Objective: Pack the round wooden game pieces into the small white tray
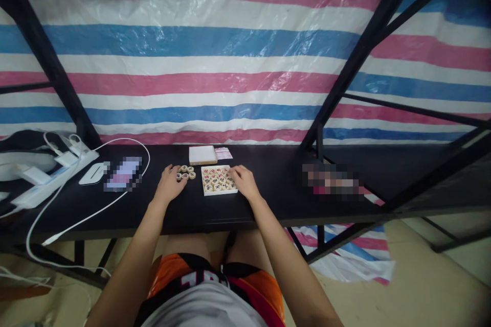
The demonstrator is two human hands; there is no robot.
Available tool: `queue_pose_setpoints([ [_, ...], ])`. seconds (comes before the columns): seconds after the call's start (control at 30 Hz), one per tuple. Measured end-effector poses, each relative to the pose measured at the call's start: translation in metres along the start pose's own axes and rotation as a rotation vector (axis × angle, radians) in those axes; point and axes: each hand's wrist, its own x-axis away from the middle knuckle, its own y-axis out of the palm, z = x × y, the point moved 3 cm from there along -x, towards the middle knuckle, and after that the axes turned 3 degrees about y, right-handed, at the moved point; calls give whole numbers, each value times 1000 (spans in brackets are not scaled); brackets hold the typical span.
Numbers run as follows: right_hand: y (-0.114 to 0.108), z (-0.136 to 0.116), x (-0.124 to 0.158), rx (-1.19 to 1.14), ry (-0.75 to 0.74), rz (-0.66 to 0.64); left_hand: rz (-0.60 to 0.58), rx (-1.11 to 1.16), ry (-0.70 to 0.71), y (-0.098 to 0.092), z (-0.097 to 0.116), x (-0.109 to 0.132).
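Several loose Chinese chess pieces (185,176), round and pale with dark characters, lie in a cluster on the black table. My left hand (169,184) rests at the left of this cluster, thumb and fingers apart and touching its edge pieces. To the right sits a shallow white box (220,193) with rows of Chinese chess pieces (217,179) in it, red characters at the back and dark ones in front. My right hand (243,181) reaches over the box's right side, fingers bent together at the back right pieces. Its fingertips hide whatever is between them.
Behind the pieces lie a white box lid (203,155) and a pink-and-white paper (223,153). On the left are a blurred phone (123,174), a white device (92,173), a power strip (57,176) and white cables. Black metal posts (351,61) frame the table (276,184) before a striped tarp (199,82).
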Motion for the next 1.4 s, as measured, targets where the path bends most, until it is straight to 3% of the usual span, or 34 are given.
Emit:
queue_pose_setpoints([
  [0.23, 5, 11, 1, 6, 143, -13, 33, -75, 36, -11, -12, 19],
  [0.5, 6, 9, 2, -5, 191, -40, 68, 79, 121, -9, -19, 22],
  [0.67, 7, 8, 2, 2, 163, -47, 160, 296, 299, -17, 14, 31],
  [0.77, 6, 8, 3, 8, 151, -54, 88, 375, 439, -16, 50, 13],
  [0.9, 6, 7, 3, 6, 164, -55, -83, 248, 518, -2, 82, -20],
  [1.03, 6, 5, 2, -5, 166, -56, -200, 133, 544, 8, 89, -24],
  [1.23, 6, 5, 2, 6, 130, -53, -100, 37, 611, -1, 86, -14],
  [1.4, 8, 9, 2, 5, 183, -70, -66, 55, 699, 2, 82, -14],
])
